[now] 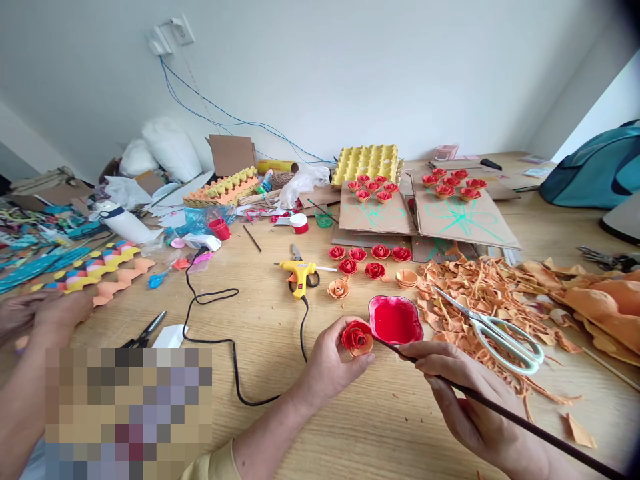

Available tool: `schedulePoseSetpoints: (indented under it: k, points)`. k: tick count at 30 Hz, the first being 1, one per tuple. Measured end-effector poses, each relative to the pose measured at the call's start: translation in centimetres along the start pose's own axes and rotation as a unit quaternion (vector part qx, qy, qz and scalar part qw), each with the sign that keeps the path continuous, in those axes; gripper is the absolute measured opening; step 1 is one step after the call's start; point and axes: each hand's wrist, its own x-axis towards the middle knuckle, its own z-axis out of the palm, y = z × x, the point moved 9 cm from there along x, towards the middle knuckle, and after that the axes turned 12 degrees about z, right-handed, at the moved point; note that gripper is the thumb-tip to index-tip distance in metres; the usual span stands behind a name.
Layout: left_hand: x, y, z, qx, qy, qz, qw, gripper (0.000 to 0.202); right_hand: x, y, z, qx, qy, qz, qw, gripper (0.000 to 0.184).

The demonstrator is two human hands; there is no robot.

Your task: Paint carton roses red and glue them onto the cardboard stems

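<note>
My left hand (327, 363) is closed on a small paper rose (357, 337), partly painted red with an orange underside. My right hand (465, 393) grips a long dark paintbrush (500, 410) whose tip reaches the rose. Just behind the rose sits a red cup of red paint (395, 320). Several finished red roses (365, 261) lie in rows further back, beside unpainted orange ones (339, 289).
White-handled scissors (500, 331) rest on a heap of orange scraps (480, 287). A yellow glue gun (299, 273) with a black cord lies centre. Cardboard sheets (463, 213) carry more roses. Another person's hands (45, 313) work at the left; black scissors (145, 331) lie nearby.
</note>
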Motion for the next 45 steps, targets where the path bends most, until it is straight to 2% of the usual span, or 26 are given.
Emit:
schedulePoseSetpoints:
  k: [4,11,17,21,28,32,35,41,45]
  points:
    - [0.0,0.0,0.3,0.003,-0.015,-0.006,1.0,0.031,-0.2,-0.1,-0.1,-0.006,0.005,-0.011,1.0,0.028]
    - [0.1,0.6,0.1,0.01,0.001,0.005,1.0,0.031,0.1,-0.8,0.2,-0.026,-0.005,-0.027,0.999,0.027]
    - [0.1,0.6,0.1,0.035,-0.006,0.002,0.999,0.031,-0.6,-0.5,-0.5,-0.038,0.034,-0.036,0.998,0.033]
    - [0.1,0.5,-0.2,0.043,0.0,0.005,0.999,0.032,-0.4,0.1,-0.7,-0.035,0.041,-0.01,0.998,0.032]
    - [0.3,0.1,-0.2,-0.015,0.015,0.009,1.0,0.035,1.0,0.3,-0.4,-0.087,0.041,0.014,0.995,0.019]
    - [0.3,-0.6,-0.3,-0.056,0.027,-0.008,0.998,0.038,1.1,0.7,-0.1,-0.114,0.034,0.019,0.993,0.017]
    - [0.2,-1.0,-0.3,-0.075,0.037,-0.022,0.996,0.046,1.2,0.7,-0.3,-0.12,0.05,0.017,0.991,0.015]
    - [-0.2,-1.6,0.5,-0.105,0.026,-0.07,0.992,0.049,1.6,0.8,-0.3,-0.127,0.061,0.033,0.99,0.011]
    - [0.0,-0.5,0.1,-0.06,0.031,-0.02,0.998,0.038,1.6,0.6,-1.0,-0.118,0.089,0.034,0.988,0.012]
